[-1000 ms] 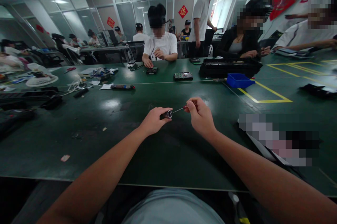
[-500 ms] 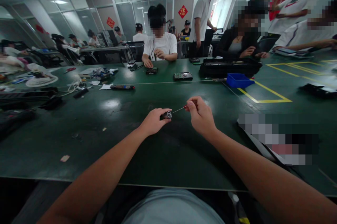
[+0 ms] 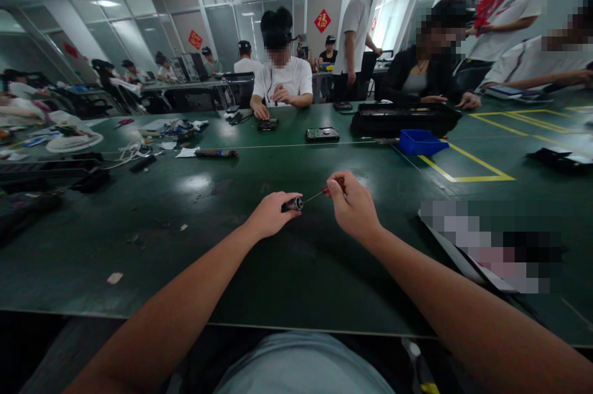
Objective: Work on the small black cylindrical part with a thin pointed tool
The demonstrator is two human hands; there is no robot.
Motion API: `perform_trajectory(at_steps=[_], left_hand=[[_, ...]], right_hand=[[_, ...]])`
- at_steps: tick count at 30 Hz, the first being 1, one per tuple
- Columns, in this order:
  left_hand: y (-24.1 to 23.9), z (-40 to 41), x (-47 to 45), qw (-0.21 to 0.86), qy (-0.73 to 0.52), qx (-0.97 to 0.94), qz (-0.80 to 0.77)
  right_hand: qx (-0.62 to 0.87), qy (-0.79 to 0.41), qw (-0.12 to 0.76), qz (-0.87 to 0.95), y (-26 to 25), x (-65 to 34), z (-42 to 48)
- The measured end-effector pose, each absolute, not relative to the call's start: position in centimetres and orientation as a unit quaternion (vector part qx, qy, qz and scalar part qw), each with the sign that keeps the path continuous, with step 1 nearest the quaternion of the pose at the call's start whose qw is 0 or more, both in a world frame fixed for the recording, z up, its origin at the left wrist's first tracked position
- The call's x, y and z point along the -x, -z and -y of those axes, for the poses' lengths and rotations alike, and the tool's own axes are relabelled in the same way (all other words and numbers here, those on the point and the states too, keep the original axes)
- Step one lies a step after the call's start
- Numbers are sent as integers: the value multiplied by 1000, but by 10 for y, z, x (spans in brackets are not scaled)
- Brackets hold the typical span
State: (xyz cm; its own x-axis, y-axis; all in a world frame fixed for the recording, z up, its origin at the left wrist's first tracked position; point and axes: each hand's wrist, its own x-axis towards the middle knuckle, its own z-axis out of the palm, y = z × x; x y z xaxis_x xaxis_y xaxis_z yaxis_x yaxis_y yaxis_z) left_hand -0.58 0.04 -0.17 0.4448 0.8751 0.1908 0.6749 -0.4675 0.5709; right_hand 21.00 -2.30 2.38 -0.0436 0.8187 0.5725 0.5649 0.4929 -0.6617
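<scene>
My left hand (image 3: 271,213) is closed round a small dark cylinder (image 3: 293,204) with a silvery end that faces right. My right hand (image 3: 353,204) pinches a thin screwdriver (image 3: 319,194) with a red handle, and its metal tip touches the cylinder's end. Both hands hover just above the dark green table (image 3: 231,258), a little in front of me at the middle.
A blue bin (image 3: 420,141) and a long black tray (image 3: 403,117) sit at the back right by yellow floor-style lines. Small black devices (image 3: 322,134) and a red-tipped tool (image 3: 215,152) lie mid-table. Several people sit or stand across the table. Clutter and a white fan (image 3: 71,142) lie left.
My hands have barely moved; the screwdriver stays at the cylinder's end. People at the back right have shifted their arms.
</scene>
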Motion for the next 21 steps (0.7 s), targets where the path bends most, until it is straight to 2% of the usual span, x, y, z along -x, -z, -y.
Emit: perform_trajectory(at_steps=[5,9,16,18,21], left_hand=[[-1,1,5,229,-238,-814,-478],[-2,3,1,255,-294,-784,-484],[-9,5,-3,439,-446,-633,-456],[-17,8,0,469,-429,-620,-460],[-30,14,7,434,-309,-711,-459]], right_hand=[[501,-118,480,710,-23,-212,22],[506,-115,482,706,-22,-212,20],[505,-123,482,705,-22,-212,18],[502,-125,483,707,-22,-213,19],[497,-128,484,708,-21,-213,19]])
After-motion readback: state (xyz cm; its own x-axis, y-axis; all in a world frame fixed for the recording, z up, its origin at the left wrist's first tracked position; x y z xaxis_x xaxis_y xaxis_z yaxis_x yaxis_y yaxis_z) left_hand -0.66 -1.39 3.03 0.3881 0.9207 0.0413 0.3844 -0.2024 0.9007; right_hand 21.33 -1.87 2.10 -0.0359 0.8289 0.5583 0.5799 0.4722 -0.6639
